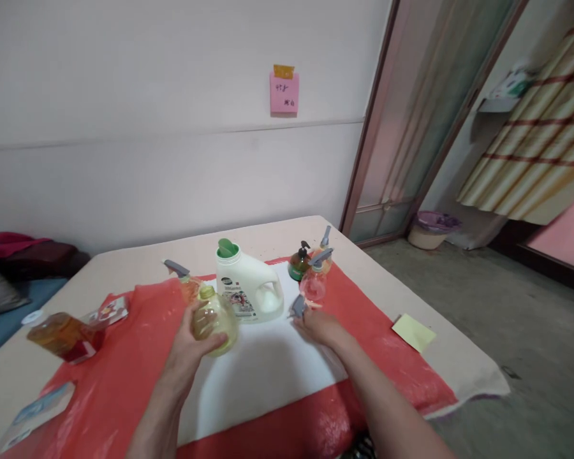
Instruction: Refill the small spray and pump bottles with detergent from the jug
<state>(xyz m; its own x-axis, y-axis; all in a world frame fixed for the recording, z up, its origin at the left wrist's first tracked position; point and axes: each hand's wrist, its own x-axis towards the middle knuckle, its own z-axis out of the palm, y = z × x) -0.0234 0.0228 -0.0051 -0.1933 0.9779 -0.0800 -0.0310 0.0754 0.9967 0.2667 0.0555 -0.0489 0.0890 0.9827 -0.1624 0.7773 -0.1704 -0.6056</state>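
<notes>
My left hand (191,339) is closed around a round, see-through yellow spray bottle (220,324), whose open neck points up. In my right hand (318,326) is a grey trigger spray head (297,306), apart from the bottle and to its right. Behind the yellow bottle stands a white detergent jug (254,280) with a green spout. A pink spray bottle (314,284) with its grey head on stands just beyond my right hand. Near it are a dark pump bottle (298,264) and an orange spray bottle (326,256). Another grey-headed spray bottle (186,287) is partly hidden behind my left hand.
A white sheet (268,376) lies over red plastic (138,344) on the table. At the left are a bottle of amber liquid (62,335) and flat packets (112,311). A yellow note (414,331) lies at the right edge. A pink note (284,92) hangs on the wall.
</notes>
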